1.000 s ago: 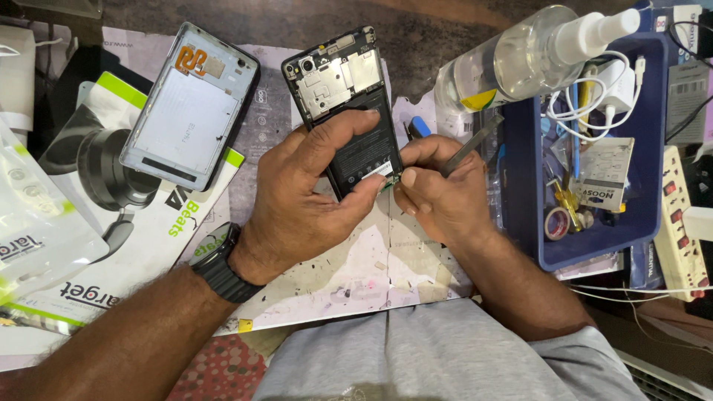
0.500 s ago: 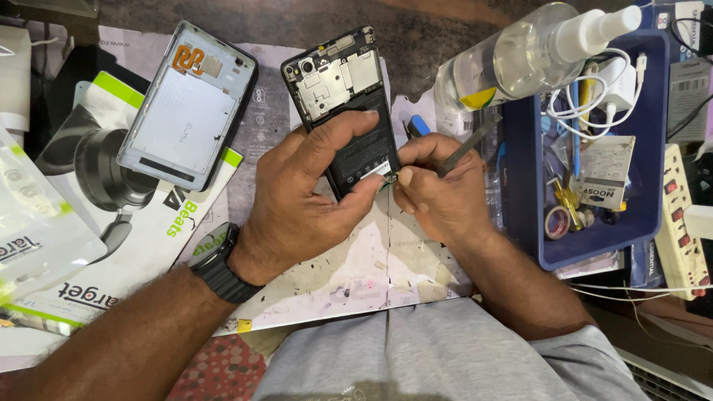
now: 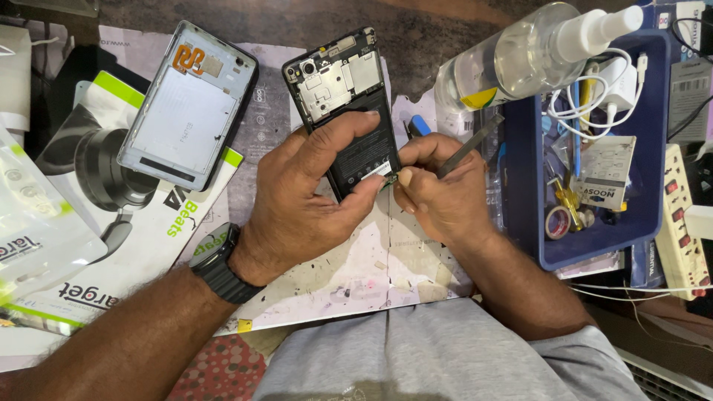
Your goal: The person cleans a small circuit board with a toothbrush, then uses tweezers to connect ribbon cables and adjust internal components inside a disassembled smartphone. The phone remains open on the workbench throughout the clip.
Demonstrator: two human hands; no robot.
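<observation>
In the head view, the only one we have, we are looking down at an opened phone [image 3: 345, 111] lying just above the middle of the frame, its back removed so the metal shields and the dark battery are showing. Our left hand [image 3: 312, 197] is closing over the phone's lower half, the forefinger lying across the battery and the thumb pressing in at the lower right corner, so this hand is clamped on the phone and pinning it to the stained work mat [image 3: 371, 260]. Our right hand [image 3: 438, 189] is sitting just right of centre, its fingers pinched together on a thin dark tool [image 3: 468, 145] whose handle is pointing up and to the right while its tip is meeting the phone's lower edge beside the left thumb; the tip itself is too small for us to make out. Compared with the pictures from a moment earlier, very little is changing: both hands are keeping the same grip and the tool is staying at the same corner, which we are reading as slow, careful work at one spot and not a new step. The removed back cover [image 3: 189, 104] is lying inside-up in the upper left of the frame, well apart from the hands. In the upper right a clear spray bottle [image 3: 531, 56] is lying across the rim of a blue tray [image 3: 661, 141] holding cables and small parts.
</observation>
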